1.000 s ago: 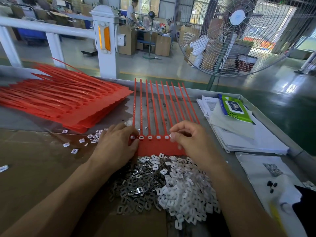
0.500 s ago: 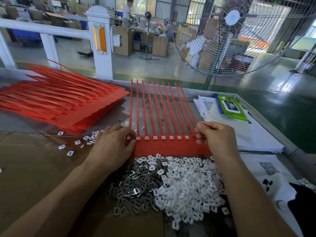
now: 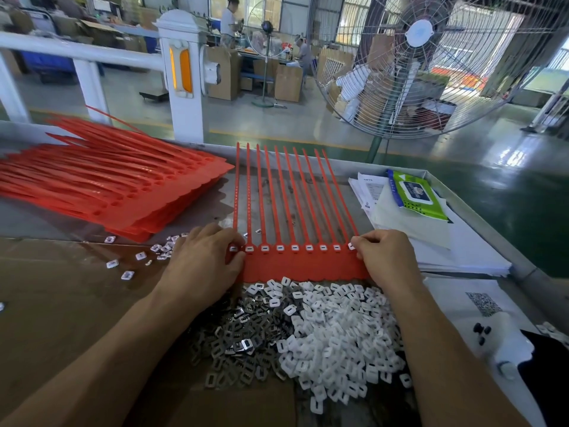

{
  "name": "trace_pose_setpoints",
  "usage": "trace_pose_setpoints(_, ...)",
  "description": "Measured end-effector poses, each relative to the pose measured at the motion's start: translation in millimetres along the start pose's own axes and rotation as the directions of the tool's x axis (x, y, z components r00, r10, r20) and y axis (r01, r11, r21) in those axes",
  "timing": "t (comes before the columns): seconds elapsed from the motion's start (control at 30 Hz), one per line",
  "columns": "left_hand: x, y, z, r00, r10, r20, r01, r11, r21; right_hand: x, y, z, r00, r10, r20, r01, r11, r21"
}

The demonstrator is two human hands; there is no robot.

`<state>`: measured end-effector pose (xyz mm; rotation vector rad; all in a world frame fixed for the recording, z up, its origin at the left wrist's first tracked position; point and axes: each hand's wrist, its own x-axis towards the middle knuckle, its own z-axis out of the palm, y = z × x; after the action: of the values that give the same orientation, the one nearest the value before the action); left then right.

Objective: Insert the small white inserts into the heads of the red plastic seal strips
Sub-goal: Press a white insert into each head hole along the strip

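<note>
A red sheet of joined seal strips (image 3: 303, 263) lies flat in front of me, its thin tails pointing away. White inserts (image 3: 294, 248) sit in a row along the heads. My left hand (image 3: 203, 260) presses the sheet's left end, fingers curled on the leftmost heads. My right hand (image 3: 385, 254) pinches at the rightmost head, fingertips closed on an insert there. A heap of loose white inserts (image 3: 338, 337) lies just below the sheet, with grey metal clips (image 3: 237, 334) to its left.
A fanned stack of red seal sheets (image 3: 107, 186) fills the left of the table. Papers and a green wipes pack (image 3: 415, 195) lie at right. Stray inserts (image 3: 140, 255) dot the brown cardboard. A big floor fan (image 3: 431, 63) stands behind the table.
My right hand slid from the middle of the sheet to its right end, uncovering the filled heads. The left hand stayed at the left end.
</note>
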<state>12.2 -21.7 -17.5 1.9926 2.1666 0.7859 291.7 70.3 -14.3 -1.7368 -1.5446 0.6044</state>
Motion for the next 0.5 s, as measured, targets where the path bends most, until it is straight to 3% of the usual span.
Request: trace_pose_setpoints(0.5,0.0,-3.7,2.6,1.000,0.007,0.000,-0.007,1.000,0.009,-1.8,-4.3,3.5,0.999,0.016,-0.029,-0.019,0.995,-0.103)
